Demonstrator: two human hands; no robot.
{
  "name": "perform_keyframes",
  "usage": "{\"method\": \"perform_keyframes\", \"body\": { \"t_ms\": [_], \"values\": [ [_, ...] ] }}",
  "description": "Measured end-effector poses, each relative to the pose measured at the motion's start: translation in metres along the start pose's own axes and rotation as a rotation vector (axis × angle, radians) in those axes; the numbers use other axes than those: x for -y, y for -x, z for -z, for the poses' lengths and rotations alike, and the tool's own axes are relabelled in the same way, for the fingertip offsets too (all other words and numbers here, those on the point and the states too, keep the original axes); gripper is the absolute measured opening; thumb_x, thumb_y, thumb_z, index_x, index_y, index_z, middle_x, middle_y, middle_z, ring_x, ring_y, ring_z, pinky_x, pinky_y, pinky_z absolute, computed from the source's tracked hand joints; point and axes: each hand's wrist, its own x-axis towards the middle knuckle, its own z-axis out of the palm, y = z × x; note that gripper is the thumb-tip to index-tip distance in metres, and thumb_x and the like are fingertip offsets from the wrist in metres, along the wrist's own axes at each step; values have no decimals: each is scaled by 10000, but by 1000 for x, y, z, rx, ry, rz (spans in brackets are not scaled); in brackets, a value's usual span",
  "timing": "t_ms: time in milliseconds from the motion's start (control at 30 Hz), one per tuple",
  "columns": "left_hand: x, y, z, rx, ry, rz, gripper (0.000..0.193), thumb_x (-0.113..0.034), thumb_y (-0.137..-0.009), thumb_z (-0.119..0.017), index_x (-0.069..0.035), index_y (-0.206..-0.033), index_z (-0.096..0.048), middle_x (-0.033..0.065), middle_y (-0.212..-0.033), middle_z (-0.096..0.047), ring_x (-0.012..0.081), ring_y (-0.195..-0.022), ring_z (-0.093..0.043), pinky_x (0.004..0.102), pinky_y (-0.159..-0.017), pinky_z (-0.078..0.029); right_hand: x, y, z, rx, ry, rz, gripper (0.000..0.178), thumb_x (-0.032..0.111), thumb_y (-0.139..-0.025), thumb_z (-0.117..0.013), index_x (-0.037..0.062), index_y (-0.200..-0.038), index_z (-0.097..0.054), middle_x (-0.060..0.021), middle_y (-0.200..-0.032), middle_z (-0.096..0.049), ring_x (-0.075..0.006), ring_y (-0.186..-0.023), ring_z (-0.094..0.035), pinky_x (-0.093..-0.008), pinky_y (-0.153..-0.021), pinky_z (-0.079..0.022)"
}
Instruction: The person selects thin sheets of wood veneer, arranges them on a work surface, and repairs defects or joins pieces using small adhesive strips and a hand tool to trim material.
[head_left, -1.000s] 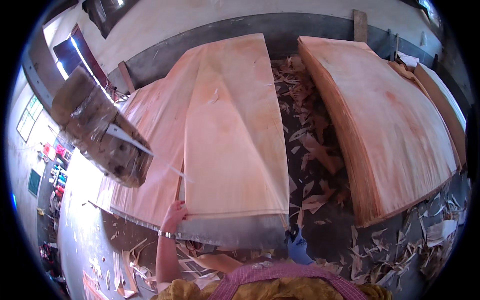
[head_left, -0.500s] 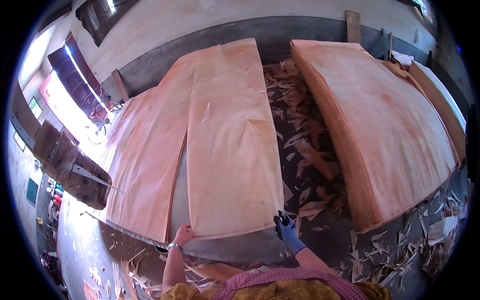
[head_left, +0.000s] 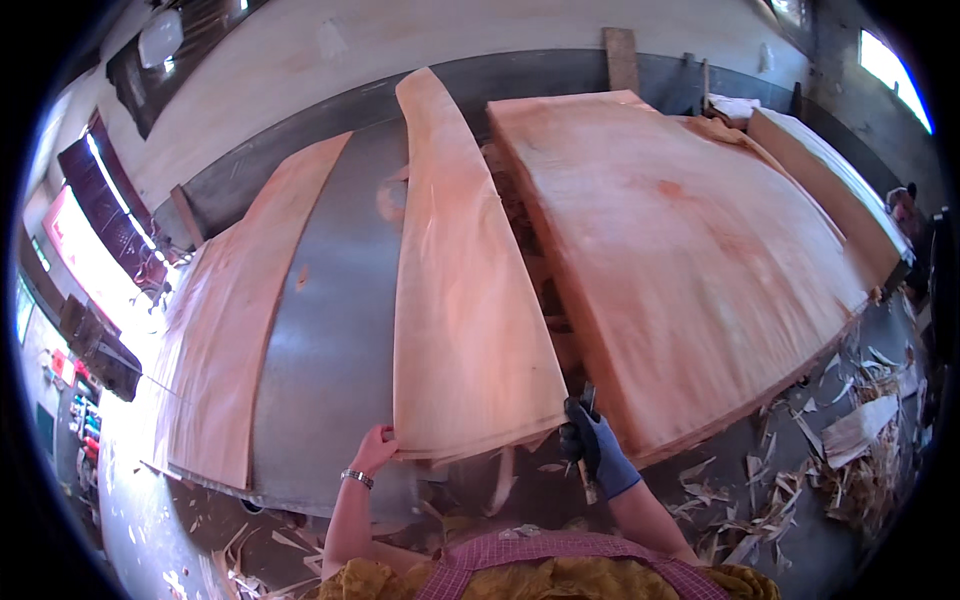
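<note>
A long, pale orange wood veneer sheet (head_left: 465, 330) stretches away from me, with a wavy surface and a narrow, curling far end. Its near left corner is pinched in my bare left hand (head_left: 374, 452), which wears a metal-banded watch. The near right corner is in my right hand (head_left: 600, 450), gloved in blue and black. That same hand also holds a slim hand tool (head_left: 588, 484) whose exact kind I cannot make out. Left of the sheet, a smooth grey tabletop (head_left: 325, 350) shows, and beyond that lies more veneer (head_left: 225, 320).
A thick veneer stack (head_left: 690, 260) stands to my right, with a pale-topped stack (head_left: 835, 195) behind it. Veneer scraps (head_left: 860, 450) litter the floor at the right. A brown wrapped object (head_left: 100, 350) hangs at the left, near a bright doorway (head_left: 85, 260).
The held sheet has shifted right, toward the thick stack, and its far end has narrowed. More grey tabletop is bare on its left. Both hands have kept their hold; the view has turned right.
</note>
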Motion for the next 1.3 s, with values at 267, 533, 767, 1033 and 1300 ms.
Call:
{"method": "perform_keyframes", "body": {
  "t_ms": [267, 533, 767, 1033, 1300],
  "values": [
    [-123, -27, -181, 164, -118, -217, 456, -128, -832, -652, 42, -1241, -545, 103, -889, -665, 185, -795, -641, 325, -727, -516, 168, 52, 156, -48, -20, 113, 265, 380, -933, -670, 170, -941, -510, 21, -626, -480, -89, -440, -427, -251, -388, -349],
    [-257, -66, -353, 227, -69, -346, 495, -182, -819, -664, 44, -1243, -547, 108, -831, -665, 187, -770, -642, 319, -705, -505, 313, 40, 295, -284, 216, 200, 275, 378, -929, -676, 192, -985, -482, 37, -593, -438, -77, -409, -388, -246, -373, -308],
    [-372, -87, -516, 327, 224, -347, 509, -177, -846, -680, 32, -1281, -519, 72, -807, -641, 146, -740, -613, 286, -688, -498, 460, 26, 402, -512, 515, 256, 272, 407, -914, -685, 184, -974, -542, 36, -568, -451, -80, -370, -380, -261, -342, -306],
    [-363, -10, -652, 651, 749, 553, 454, -454, -935, -588, -4, -986, -610, 102, -802, -638, 245, -807, -664, 399, -712, -573, 547, 14, 554, -539, 563, 263, 248, 376, -904, -700, 155, -967, -608, 10, -559, -484, -102, -347, -406, -261, -322, -302],
    [-301, -22, -771, -207, 1684, 442, 324, -397, -930, -613, -86, -1021, -621, 95, -937, -680, 251, -881, -636, 407, -827, -549, 580, -14, 704, -476, 550, 242, 228, 372, -900, -699, 182, -1006, -632, -2, -573, -510, -116, -350, -419, -281, -318, -309]
  ]
}}
